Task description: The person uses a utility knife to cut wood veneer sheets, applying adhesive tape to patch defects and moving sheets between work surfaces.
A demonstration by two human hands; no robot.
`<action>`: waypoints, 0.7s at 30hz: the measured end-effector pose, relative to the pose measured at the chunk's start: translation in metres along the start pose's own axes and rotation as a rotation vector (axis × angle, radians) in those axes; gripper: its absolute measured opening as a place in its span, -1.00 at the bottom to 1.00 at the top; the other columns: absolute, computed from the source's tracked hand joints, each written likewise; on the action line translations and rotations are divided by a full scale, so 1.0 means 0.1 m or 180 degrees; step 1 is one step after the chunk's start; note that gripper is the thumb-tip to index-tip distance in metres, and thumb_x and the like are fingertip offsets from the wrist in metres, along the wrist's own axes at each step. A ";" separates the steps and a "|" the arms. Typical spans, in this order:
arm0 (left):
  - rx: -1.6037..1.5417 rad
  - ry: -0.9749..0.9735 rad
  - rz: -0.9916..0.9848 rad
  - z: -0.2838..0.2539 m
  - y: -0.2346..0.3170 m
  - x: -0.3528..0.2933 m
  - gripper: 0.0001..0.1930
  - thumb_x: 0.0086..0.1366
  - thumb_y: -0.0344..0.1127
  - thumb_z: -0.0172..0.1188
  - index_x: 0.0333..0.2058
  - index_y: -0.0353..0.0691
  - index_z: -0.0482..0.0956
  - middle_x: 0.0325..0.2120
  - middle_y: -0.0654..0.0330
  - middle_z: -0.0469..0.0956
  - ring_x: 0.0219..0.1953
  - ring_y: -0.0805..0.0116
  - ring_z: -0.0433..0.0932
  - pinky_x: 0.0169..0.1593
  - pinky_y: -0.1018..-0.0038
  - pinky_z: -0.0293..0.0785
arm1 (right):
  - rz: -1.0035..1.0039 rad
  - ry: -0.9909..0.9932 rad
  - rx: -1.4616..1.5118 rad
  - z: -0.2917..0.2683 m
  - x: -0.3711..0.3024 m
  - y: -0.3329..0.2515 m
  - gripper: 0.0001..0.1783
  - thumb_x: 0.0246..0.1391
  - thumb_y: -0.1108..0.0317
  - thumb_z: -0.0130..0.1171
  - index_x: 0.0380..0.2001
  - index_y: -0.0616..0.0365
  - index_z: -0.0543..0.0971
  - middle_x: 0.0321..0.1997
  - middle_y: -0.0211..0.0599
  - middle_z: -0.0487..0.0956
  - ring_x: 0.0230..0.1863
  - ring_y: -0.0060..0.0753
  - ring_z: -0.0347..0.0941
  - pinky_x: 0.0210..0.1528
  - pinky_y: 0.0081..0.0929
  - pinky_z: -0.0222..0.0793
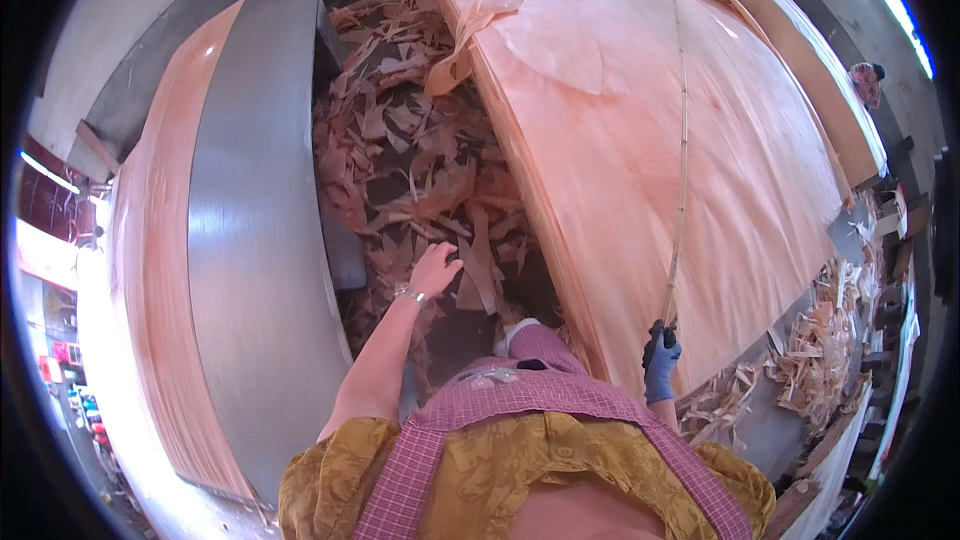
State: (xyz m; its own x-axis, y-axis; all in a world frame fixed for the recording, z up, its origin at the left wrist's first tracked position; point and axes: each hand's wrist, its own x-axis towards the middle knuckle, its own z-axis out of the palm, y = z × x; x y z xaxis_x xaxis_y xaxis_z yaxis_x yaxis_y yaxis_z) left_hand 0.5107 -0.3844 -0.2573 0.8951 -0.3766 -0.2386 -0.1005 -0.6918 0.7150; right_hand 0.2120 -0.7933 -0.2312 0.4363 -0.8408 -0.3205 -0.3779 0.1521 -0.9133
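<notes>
My right hand, in a blue and black glove, grips the lower end of a long thin bamboo stick. The stick reaches away from me over a big stack of pinkish wood veneer sheets. Wavy and loose, the top sheet has a torn flap hanging over the stack's left edge. My bare left hand, with a bracelet or watch at the wrist, hangs above the scrap-covered floor. Its fingers are loosely bent and hold nothing.
Torn veneer scraps litter the aisle around my feet. Left of it runs a smooth metal table, with another veneer stack beyond. More scraps lie at the right. Someone seems to be at the far right.
</notes>
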 end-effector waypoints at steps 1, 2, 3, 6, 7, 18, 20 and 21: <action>-0.0057 -0.0009 0.0066 -0.08 0.05 0.34 -0.57 0.21 -0.11 0.22 -0.02 -0.23 0.48 -0.09 0.00 0.49 -0.10 0.06 0.54 0.01 0.26 0.48 | 0.0068 0.0052 0.0010 0.19 0.15 0.02 -0.67 0.18 0.04 0.25 -0.52 0.00 0.51 -0.82 -0.62 0.27 -0.87 -0.70 0.12 -0.83 -0.62 -0.08; -0.0119 -0.0043 0.0107 -0.14 0.07 0.64 -0.56 0.21 -0.10 0.23 -0.02 -0.23 0.48 -0.10 0.00 0.49 -0.11 0.07 0.55 0.01 0.26 0.48 | 0.0079 0.0021 0.0109 0.41 0.27 -0.04 -0.68 0.18 0.05 0.25 -0.51 0.00 0.51 -0.82 -0.62 0.27 -0.87 -0.70 0.12 -0.83 -0.62 -0.08; -0.0147 -0.0086 0.0158 -0.23 0.09 0.97 -0.55 0.22 -0.09 0.23 -0.01 -0.24 0.48 -0.09 -0.01 0.49 -0.09 0.08 0.55 0.02 0.27 0.47 | 0.0088 -0.0009 0.0208 0.65 0.40 -0.11 -0.68 0.19 0.05 0.25 -0.50 0.00 0.51 -0.81 -0.62 0.27 -0.87 -0.71 0.11 -0.83 -0.62 -0.08; -0.0148 -0.0192 0.0304 -0.38 0.21 1.94 -0.51 0.24 -0.04 0.22 0.00 -0.27 0.47 -0.06 -0.04 0.48 -0.06 0.08 0.54 0.05 0.28 0.46 | 0.0127 0.0162 0.0158 1.15 0.71 -0.26 -0.69 0.21 0.05 0.21 -0.48 0.00 0.51 -0.81 -0.64 0.25 -0.86 -0.72 0.10 -0.82 -0.62 -0.08; -0.0046 -0.0226 0.0323 -0.44 0.19 2.18 -0.49 0.24 -0.02 0.22 0.01 -0.29 0.47 -0.05 -0.05 0.48 -0.04 0.08 0.54 0.07 0.28 0.45 | 0.0192 0.0161 0.0145 1.27 0.77 -0.28 -0.69 0.23 0.05 0.19 -0.48 0.00 0.51 -0.81 -0.64 0.25 -0.86 -0.71 0.10 -0.82 -0.62 -0.08; 0.0949 0.0004 0.0199 -1.61 1.13 6.33 0.26 -0.06 0.32 0.35 0.42 -0.04 -0.25 0.37 -0.31 -0.15 0.37 -0.25 0.04 0.35 0.00 0.11 | 0.0801 0.0350 -0.1459 1.58 0.97 -0.30 -0.79 0.32 0.14 0.03 -0.39 -0.06 0.37 -0.75 -0.54 0.28 -0.78 -0.62 0.22 -0.76 -0.55 0.08; 0.1398 0.0220 -0.0054 -1.78 1.23 7.03 0.37 -0.12 0.37 0.37 0.43 0.06 -0.43 0.39 -0.33 -0.25 0.43 -0.25 -0.12 0.36 -0.18 -0.03 | 0.0682 0.0470 -0.1662 1.74 0.95 -0.48 -0.78 0.32 0.15 0.03 -0.39 -0.06 0.36 -0.75 -0.53 0.28 -0.78 -0.60 0.21 -0.76 -0.54 0.08; 0.1408 0.0222 -0.0025 -1.79 1.26 7.33 0.40 -0.14 0.39 0.37 0.42 0.08 -0.47 0.39 -0.33 -0.24 0.44 -0.25 -0.16 0.36 -0.21 -0.08 | 0.0663 0.0554 -0.1784 1.77 0.86 -0.57 -0.78 0.33 0.15 0.02 -0.39 -0.06 0.36 -0.75 -0.52 0.28 -0.78 -0.59 0.21 -0.76 -0.53 0.09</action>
State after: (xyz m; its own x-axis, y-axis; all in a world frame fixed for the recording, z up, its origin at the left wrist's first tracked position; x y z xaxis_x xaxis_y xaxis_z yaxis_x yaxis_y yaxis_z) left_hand 1.2313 -0.6375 -0.2244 0.9222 -0.3385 -0.1872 -0.2562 -0.8971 0.3599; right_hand 0.4155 -0.7826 -0.2510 0.1855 -0.9023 -0.3891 -0.8326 0.0660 -0.5500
